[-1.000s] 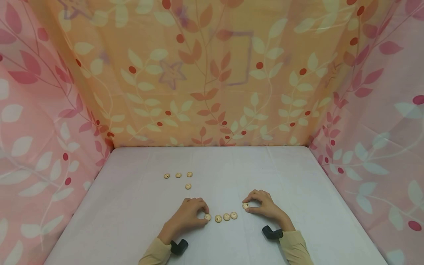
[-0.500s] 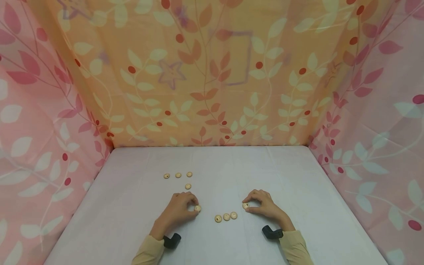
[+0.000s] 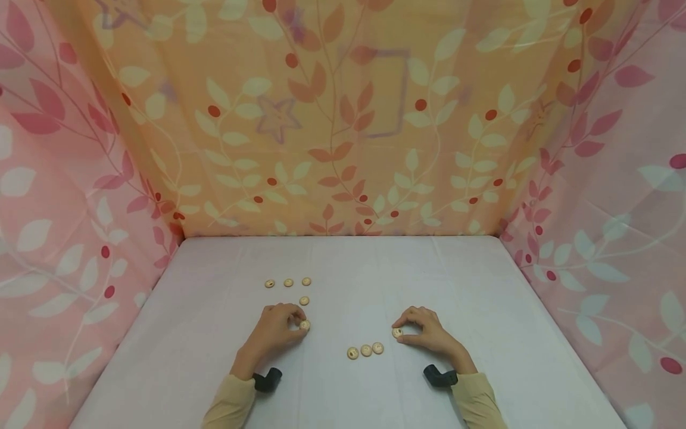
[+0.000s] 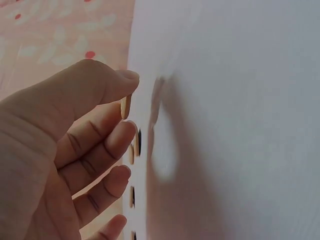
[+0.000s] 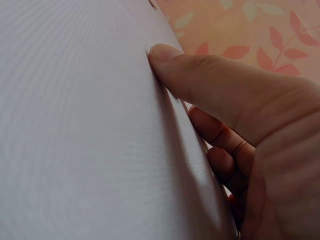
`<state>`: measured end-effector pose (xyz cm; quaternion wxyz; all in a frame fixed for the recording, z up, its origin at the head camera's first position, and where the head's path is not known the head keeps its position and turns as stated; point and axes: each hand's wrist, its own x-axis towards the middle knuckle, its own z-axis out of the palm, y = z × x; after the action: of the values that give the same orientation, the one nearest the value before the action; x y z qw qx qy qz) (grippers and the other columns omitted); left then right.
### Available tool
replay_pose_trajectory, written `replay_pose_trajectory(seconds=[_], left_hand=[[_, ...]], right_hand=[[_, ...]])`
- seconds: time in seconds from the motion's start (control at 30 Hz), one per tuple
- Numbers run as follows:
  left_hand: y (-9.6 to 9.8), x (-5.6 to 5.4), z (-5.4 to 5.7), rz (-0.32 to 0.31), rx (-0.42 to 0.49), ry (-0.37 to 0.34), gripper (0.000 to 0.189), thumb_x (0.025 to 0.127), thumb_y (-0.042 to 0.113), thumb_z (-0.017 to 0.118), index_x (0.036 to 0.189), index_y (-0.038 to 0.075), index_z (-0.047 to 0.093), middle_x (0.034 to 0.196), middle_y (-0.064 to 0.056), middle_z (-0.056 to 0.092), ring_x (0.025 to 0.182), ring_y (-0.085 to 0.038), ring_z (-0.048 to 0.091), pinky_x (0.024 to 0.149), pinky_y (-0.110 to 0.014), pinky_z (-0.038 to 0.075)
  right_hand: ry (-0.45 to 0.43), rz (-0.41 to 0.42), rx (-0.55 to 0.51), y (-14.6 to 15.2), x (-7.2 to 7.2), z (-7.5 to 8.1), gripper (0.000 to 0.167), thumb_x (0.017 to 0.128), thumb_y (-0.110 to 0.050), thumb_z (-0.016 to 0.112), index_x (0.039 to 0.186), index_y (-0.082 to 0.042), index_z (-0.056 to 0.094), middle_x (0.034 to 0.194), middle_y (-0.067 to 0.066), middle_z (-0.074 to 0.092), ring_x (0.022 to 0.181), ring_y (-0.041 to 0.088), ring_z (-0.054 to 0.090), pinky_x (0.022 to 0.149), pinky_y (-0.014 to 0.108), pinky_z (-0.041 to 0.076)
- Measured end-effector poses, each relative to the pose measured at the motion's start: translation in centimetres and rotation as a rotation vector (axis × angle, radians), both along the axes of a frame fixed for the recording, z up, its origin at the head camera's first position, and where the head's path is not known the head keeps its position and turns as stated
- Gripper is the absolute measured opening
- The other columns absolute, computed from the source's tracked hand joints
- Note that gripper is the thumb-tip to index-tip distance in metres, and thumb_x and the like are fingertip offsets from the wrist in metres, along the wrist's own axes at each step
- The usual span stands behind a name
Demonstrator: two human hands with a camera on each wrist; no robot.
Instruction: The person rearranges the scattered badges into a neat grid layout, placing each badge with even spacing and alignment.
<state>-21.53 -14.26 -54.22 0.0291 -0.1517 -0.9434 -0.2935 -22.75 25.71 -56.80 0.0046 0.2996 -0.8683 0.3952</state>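
Between the thumb and index finger of my left hand (image 3: 276, 329) is a small round wooden disc (image 3: 305, 325) with dark marks on its face. The left wrist view shows that disc (image 4: 126, 106) edge-on, above the white cloth. Just beyond it in the head view lies a single disc (image 3: 304, 301). Farther off, three more form a row, the middle disc (image 3: 288, 282) among them. To the right, my right hand (image 3: 429, 332) pinches another marked disc (image 3: 397, 332) at the cloth; the right wrist view hides it behind the thumb (image 5: 170, 62).
Three discs lie in a near row between the hands, with the middle disc (image 3: 366, 350) close to its right neighbour. A white cloth (image 3: 407, 274) covers the table. Patterned curtains (image 3: 343, 149) enclose the back and both sides.
My left hand has carried its disc from the left end of the near row, leftward and away, to just below the single disc. The right hand has stayed in place.
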Motion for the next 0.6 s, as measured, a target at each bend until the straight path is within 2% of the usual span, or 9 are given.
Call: replay_pose_trajectory(seconds=[0.23, 0.47, 0.6], left_hand=[[-1.3, -0.9, 0.1, 0.023, -0.013, 0.019, 0.018, 0.072, 0.029, 0.076, 0.083, 0.026, 0.063, 0.073, 0.014, 0.057, 0.068, -0.007, 0.045, 0.090, -0.045, 0.030], [-2.5, -2.0, 0.3, 0.065, -0.027, 0.047, 0.018, 0.071, 0.028, 0.077, 0.083, 0.025, 0.064, 0.072, 0.014, 0.056, 0.066, -0.006, 0.047, 0.073, -0.034, 0.038], [-3.1, -2.6, 0.2, 0.088, -0.046, 0.050, 0.019, 0.071, 0.030, 0.077, 0.083, 0.025, 0.063, 0.071, 0.014, 0.056, 0.066, -0.005, 0.048, 0.068, -0.030, 0.037]], right_hand=[[-0.005, -0.002, -0.002, 0.0, 0.0, 0.1, 0.025, 0.074, -0.032, 0.076, 0.097, -0.028, 0.068, 0.096, -0.014, 0.060, 0.094, 0.007, 0.047, 0.091, 0.045, 0.017], [0.006, -0.005, 0.010, 0.1, -0.2, -0.2, 0.025, 0.074, -0.035, 0.075, 0.098, -0.029, 0.067, 0.096, -0.016, 0.059, 0.095, 0.007, 0.048, 0.091, 0.045, 0.018], [0.013, -0.004, 0.007, 0.1, -0.2, -0.3, 0.025, 0.074, -0.035, 0.075, 0.098, -0.029, 0.067, 0.096, -0.016, 0.059, 0.095, 0.006, 0.048, 0.091, 0.044, 0.018]])
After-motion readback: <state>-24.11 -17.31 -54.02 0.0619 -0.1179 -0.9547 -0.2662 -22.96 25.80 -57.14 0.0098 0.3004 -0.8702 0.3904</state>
